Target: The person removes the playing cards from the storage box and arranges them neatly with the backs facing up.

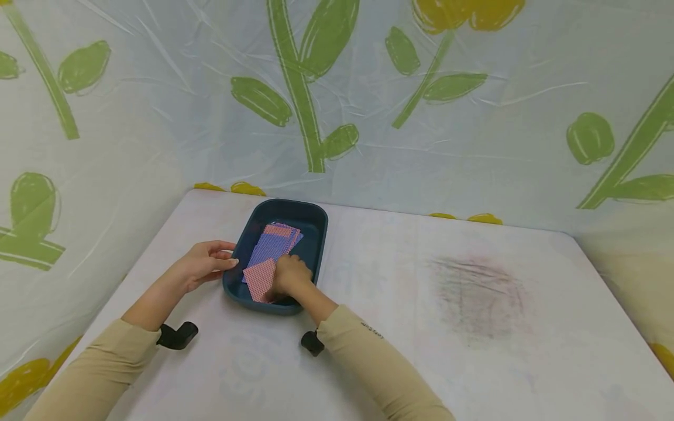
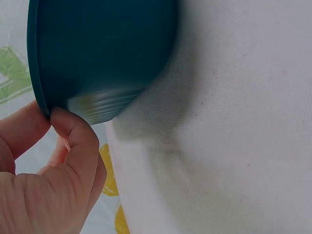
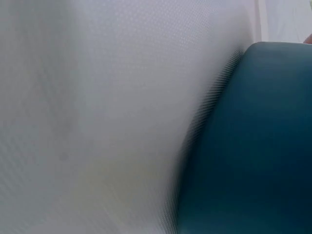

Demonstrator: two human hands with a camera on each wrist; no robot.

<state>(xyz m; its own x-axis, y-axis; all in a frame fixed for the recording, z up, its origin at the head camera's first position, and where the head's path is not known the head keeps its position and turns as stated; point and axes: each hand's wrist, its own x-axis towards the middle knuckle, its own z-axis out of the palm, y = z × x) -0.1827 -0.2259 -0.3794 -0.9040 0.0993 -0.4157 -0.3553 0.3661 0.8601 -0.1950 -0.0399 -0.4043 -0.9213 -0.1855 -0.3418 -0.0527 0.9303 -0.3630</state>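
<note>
A dark teal plastic tray (image 1: 319, 234) with rounded corners stands on the table, its long side running away from me. Inside lie several playing cards with patterned backs: blue cards (image 1: 270, 248) in a loose overlapping pile and a red card (image 1: 259, 279) nearer me. My left hand (image 1: 202, 264) pinches the tray's left rim between thumb and fingers, as the left wrist view also shows. My right hand (image 1: 291, 276) reaches down into the tray against the red card. Its fingertips are hidden, so a grip cannot be made out. In the right wrist view only the tray's outer wall (image 3: 253, 146) shows.
The white-covered table (image 1: 389, 280) extends far to the right, with a dark smudge (image 1: 479, 295) on its surface. Behind it hangs a plastic sheet (image 1: 368, 175) printed with green stems and yellow flowers. Black straps or mounts (image 1: 179, 335) sit at both wrists.
</note>
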